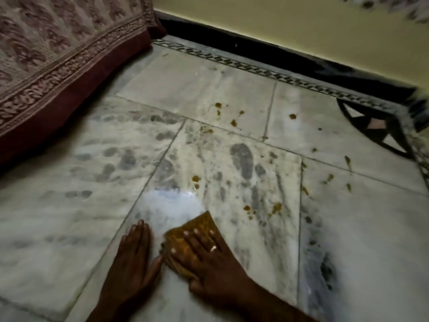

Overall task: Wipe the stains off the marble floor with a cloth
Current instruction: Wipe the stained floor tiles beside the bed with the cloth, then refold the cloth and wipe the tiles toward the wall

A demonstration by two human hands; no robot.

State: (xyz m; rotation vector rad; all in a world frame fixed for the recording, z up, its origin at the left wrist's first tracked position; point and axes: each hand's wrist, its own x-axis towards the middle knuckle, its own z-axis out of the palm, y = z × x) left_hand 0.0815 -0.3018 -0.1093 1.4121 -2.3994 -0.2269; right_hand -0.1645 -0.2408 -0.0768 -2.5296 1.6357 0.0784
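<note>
A brown-yellow cloth (199, 225) lies on the white, grey-veined marble floor (58, 228) near the bottom middle. My right hand (204, 256), with a ring on one finger, presses flat on the cloth with straight fingers. My left hand (132, 261) rests flat on the bare floor just left of the cloth, its thumb touching the cloth's edge. Several brown-orange stains dot the tiles beyond the cloth: one pair (195, 180) just above it, others (274, 209) to its right, more (233, 123) farther back and some (327, 178) at the right.
A bed with a patterned cover and dark red edge (76, 73) fills the upper left. A yellow wall with a black skirting (267, 49) runs along the back. A dark inlaid floor pattern (376, 126) lies at the far right.
</note>
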